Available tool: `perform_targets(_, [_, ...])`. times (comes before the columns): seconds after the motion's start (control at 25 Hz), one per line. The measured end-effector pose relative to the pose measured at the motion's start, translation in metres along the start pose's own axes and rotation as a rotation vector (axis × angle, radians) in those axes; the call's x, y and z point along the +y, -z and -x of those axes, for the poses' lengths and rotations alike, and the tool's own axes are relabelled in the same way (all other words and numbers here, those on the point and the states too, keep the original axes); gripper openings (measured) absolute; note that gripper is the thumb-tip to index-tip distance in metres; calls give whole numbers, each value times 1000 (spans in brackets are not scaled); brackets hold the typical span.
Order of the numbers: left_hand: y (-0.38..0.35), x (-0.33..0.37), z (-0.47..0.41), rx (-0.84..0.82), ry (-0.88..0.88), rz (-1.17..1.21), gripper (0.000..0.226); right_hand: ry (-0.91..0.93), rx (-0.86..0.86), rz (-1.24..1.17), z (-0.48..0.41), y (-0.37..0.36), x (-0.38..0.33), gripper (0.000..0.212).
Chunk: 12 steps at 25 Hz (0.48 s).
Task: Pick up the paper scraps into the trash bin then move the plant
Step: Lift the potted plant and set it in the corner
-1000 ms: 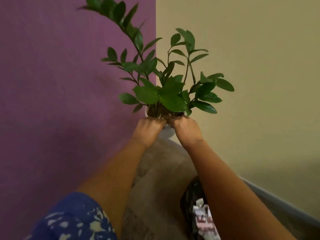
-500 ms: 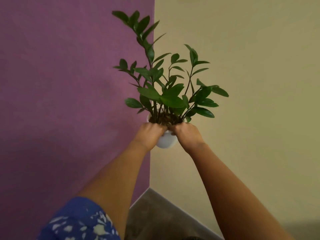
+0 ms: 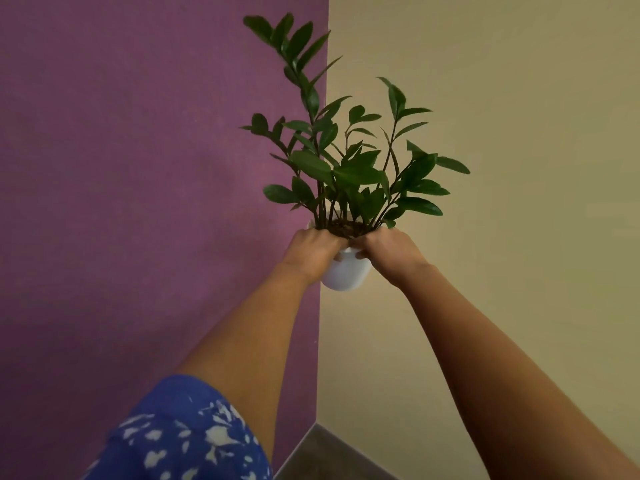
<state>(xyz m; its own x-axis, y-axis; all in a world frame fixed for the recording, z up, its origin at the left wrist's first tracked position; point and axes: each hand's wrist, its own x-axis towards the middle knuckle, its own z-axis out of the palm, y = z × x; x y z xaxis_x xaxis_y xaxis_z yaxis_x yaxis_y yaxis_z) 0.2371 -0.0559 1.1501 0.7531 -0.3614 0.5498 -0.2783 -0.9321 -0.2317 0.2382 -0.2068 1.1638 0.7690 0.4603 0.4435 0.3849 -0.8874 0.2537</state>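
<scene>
A green leafy plant [image 3: 349, 157] grows from dark soil in a small white pot [image 3: 344, 273]. I hold the pot up in the air in front of a wall corner. My left hand [image 3: 313, 251] grips the pot's rim from the left. My right hand [image 3: 389, 251] grips the rim from the right, and the two hands nearly touch at the front. The pot stands about upright. No trash bin or paper scraps are in view.
A purple wall [image 3: 138, 202] fills the left and a beige wall [image 3: 519, 202] the right; they meet in a corner behind the plant. A strip of grey floor [image 3: 325, 455] shows at the bottom. My blue patterned sleeve [image 3: 180, 434] is at lower left.
Both hands have lifted the plant higher against the wall corner. The floor and the bin with white scraps, seen a second ago at the bottom, have dropped out of view.
</scene>
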Motion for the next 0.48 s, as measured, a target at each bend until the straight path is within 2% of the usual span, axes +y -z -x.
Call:
perform_targets(0.24, [-38,-16,-22,-21,3,-9,29,28,-25,18,-31,-32,7,33])
perform_targets(0.48, [-132,-27,-97,-85,10,-35,28,9,-75,-11,-102,-124,54,32])
